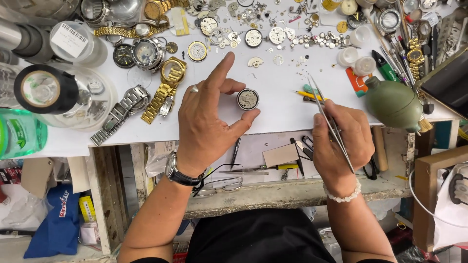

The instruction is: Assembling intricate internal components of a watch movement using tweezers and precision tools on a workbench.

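A small round watch movement (248,99) lies on the white work surface (278,104). My left hand (207,122) curves around it, with thumb and middle finger at its sides and the index finger raised. A ring sits on one finger and a dark wristwatch on the wrist. My right hand (341,141) grips long metal tweezers (325,112), whose tips point up and left, apart from the movement. A white bead bracelet circles my right wrist.
Gold and steel wristwatches (165,85) lie left of my hand. Loose dials, gears and tiny parts (253,29) crowd the back. A green rubber dust blower (395,103) sits at right, a black tape roll (44,90) at left, tools on a lower shelf (273,163).
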